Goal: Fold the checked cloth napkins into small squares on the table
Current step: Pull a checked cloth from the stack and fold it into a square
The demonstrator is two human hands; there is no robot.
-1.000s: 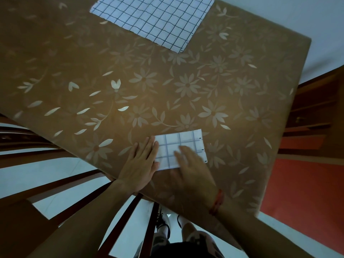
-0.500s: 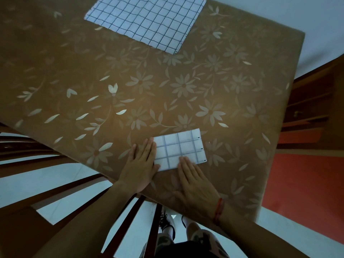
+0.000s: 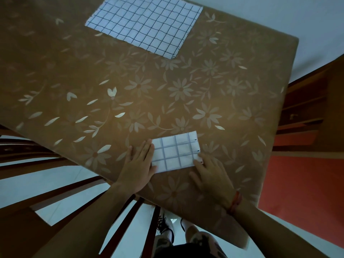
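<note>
Near the front edge of the surface [image 3: 223,81], both hands lie flat with straight fingers. The left hand [image 3: 138,164] rests palm down, and its fingertips touch the left edge of the folded napkin [image 3: 176,152]. The right hand [image 3: 210,175] rests at the other side, with its fingertips on the lower right corner of this napkin. A red bracelet [image 3: 235,202] is around the right wrist. The folded napkin is a small white rectangle with blue checks, and it lies flat between the two hands. Two small dark marks are at its right edge, too small to read. At the far side, well apart, a second napkin [image 3: 147,25] lies open and flat, white with dark checks. The surface is covered with a brown cloth that has pale flowers and leaves. Dark wooden chairs [image 3: 37,164] stand at the left, over a pale floor [image 3: 61,211]. At the right there is a wooden shelf [image 3: 305,108] above a red part of the floor.
</note>
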